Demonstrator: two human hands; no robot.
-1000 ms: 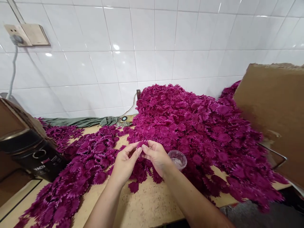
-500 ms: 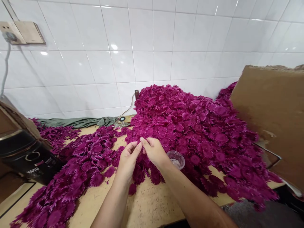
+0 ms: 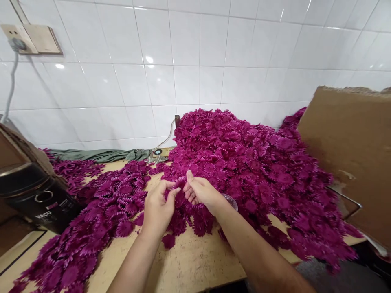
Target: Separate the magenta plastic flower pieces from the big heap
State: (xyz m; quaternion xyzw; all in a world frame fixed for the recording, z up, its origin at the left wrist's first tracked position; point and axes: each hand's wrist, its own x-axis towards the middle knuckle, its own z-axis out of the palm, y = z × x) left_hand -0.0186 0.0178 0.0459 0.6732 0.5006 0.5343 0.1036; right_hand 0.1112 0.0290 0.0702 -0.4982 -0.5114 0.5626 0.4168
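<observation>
Since the earlier frame, the right hand (image 3: pixel 204 193) has drawn slightly away from the left hand (image 3: pixel 159 205), where the two thumbs met before, and its wrist now covers more of the clear plastic cup (image 3: pixel 231 200). One magenta flower (image 3: pixel 180 181) sits between the hands, just in front of the large heap (image 3: pixel 229 148). The left thumb and index finger appear to pinch it by its near left edge; the right thumb is lifted clear of loosely curled fingers, with nothing visible in them, and whether they brush the petals I cannot tell. A lower spread of flowers (image 3: pixel 124 195) lies to the left, and a loose bloom (image 3: pixel 168 241) rests nearer on the wooden tabletop (image 3: pixel 195 260). As I judge it, the step in hand is fingertip work on this single piece, at a pause between touches. Any next move calls for a light, steady left pinch and a careful right thumb, since the thin petals look easy to crumple.
</observation>
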